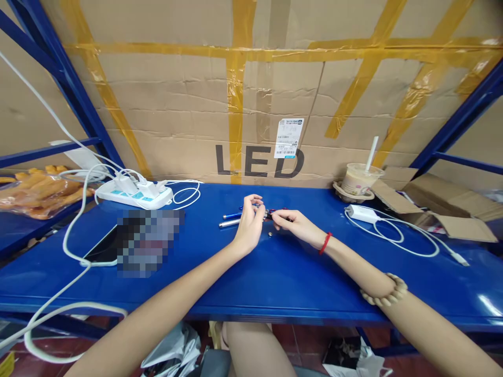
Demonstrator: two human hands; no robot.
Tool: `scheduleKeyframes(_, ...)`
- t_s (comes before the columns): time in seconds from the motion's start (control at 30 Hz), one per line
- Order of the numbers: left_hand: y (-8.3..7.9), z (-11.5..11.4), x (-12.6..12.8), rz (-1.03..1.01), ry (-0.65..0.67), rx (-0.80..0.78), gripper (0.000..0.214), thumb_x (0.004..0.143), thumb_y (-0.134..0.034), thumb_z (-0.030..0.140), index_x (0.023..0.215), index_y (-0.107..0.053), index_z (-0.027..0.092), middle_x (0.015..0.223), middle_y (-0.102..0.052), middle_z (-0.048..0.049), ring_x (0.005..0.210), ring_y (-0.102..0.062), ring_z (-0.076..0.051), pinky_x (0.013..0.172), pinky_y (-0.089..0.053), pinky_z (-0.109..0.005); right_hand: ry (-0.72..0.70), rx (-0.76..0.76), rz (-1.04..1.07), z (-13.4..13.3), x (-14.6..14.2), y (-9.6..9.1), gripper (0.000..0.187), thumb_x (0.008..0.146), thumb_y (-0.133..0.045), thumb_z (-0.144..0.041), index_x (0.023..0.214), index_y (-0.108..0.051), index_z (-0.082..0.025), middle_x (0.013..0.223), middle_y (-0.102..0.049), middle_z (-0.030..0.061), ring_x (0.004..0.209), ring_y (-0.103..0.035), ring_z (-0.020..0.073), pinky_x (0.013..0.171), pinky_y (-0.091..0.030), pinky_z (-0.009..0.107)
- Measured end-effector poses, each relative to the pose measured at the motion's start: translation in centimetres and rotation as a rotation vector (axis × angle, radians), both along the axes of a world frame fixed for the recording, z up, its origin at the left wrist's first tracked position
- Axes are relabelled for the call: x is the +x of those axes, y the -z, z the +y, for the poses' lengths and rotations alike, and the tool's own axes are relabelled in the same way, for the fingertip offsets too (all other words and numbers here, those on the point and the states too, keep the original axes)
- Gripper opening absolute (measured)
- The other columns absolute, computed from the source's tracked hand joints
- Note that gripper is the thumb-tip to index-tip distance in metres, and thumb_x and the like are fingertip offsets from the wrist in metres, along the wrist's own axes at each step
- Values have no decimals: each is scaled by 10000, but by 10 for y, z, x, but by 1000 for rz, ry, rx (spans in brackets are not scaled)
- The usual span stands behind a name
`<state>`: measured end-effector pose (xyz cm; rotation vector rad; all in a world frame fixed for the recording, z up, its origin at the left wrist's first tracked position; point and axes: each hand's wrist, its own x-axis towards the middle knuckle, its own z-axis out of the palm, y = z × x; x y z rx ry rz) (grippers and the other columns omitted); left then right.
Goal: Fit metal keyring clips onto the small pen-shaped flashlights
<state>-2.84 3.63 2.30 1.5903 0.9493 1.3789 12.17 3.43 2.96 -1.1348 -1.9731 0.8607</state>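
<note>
My left hand (250, 228) has its fingers curled over a small dark and metallic piece (268, 214), mostly hidden between the two hands. From the right, my right hand (298, 226) pinches at the same spot, with a bit of something dark at its fingertips. Both hands are closed, low over the blue tabletop. Beside my left hand lie a blue pen-like tube (231, 216) and a silver pen-like tube (228, 223), their right ends covered by the hand. A tiny round metal part (270, 234) rests on the table just below the fingers.
At the left are a white power strip (135, 196) with plugs and cables, and a phone (104, 246), partly blurred out. A drink cup (356, 180) with a straw, a white charger (363, 213) with cable and an opened carton (459, 225) stand right. Taped cardboard (176, 115) forms the back.
</note>
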Motion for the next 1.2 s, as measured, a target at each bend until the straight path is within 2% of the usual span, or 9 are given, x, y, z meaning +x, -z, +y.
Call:
scheduleKeyframes(0.17,2,6,-4,-64,-91,-81,127,842,-369,252,926,-435,184,942,-482,-39,816,-471,-123,737,-381,-246,59,2,22,0,1,1,382,772,-494,-472,949,-656,-173,934,-652,45,868,-564,182,778,-410,281)
scheduleKeyframes(0.33,2,4,-3,-101,-45,-131,119,837,-369,228,915,-442,177,892,-496,-31,753,-474,-109,675,-375,-221,112,5,-36,3,4,2,451,787,-443,-501,961,-675,-155,848,-674,44,783,-581,188,717,-430,289)
scheduleKeyframes(0.5,6,6,-1,-148,4,-150,107,827,-377,218,889,-452,173,831,-501,-19,739,-473,-108,656,-362,-211,111,18,-59,4,5,5,419,763,-487,-497,910,-693,-163,922,-678,57,808,-585,194,739,-420,283)
scheduleKeyframes(0.63,10,11,-2,-192,41,-218,151,842,-349,258,870,-471,174,825,-522,-18,704,-480,-106,614,-350,-208,153,28,-83,2,3,4,473,761,-457,-545,844,-696,-145,762,-657,38,656,-534,149,615,-389,251)
scheduleKeyframes(0.73,11,13,-2,-211,59,-254,188,854,-311,256,848,-477,168,803,-529,-20,690,-488,-108,599,-345,-208,179,-1,-103,1,1,3,535,762,-417,-586,719,-675,-121,552,-519,-6,501,-387,91,488,-292,230)
scheduleKeyframes(0.83,11,12,-1,-168,68,-216,146,836,-362,233,837,-492,167,788,-529,-14,687,-487,-104,603,-348,-204,188,-25,-93,2,0,4,539,758,-406,-602,683,-642,-124,516,-410,-30,464,-287,72,447,-221,228)
scheduleKeyframes(1.03,12,7,-2,9,132,-100,122,817,-464,272,814,-521,164,656,-524,9,621,-491,-100,591,-361,-207,170,30,-26,3,1,4,498,764,-410,-593,637,-584,-144,544,-406,-23,515,-331,87,489,-261,229)
scheduleKeyframes(1.1,13,7,-3,28,178,-70,135,816,-479,285,816,-524,157,595,-512,21,558,-472,-90,552,-351,-203,165,-13,22,2,0,3,486,760,-417,-593,713,-599,-145,546,-399,-26,500,-323,83,473,-258,225)
scheduleKeyframes(1.2,14,9,-3,-40,202,-103,115,821,-476,250,797,-513,144,590,-517,22,501,-453,-70,509,-336,-193,175,-185,161,-1,-3,-1,536,765,-399,-606,963,-585,-144,534,-339,-50,432,-246,63,408,-185,210)
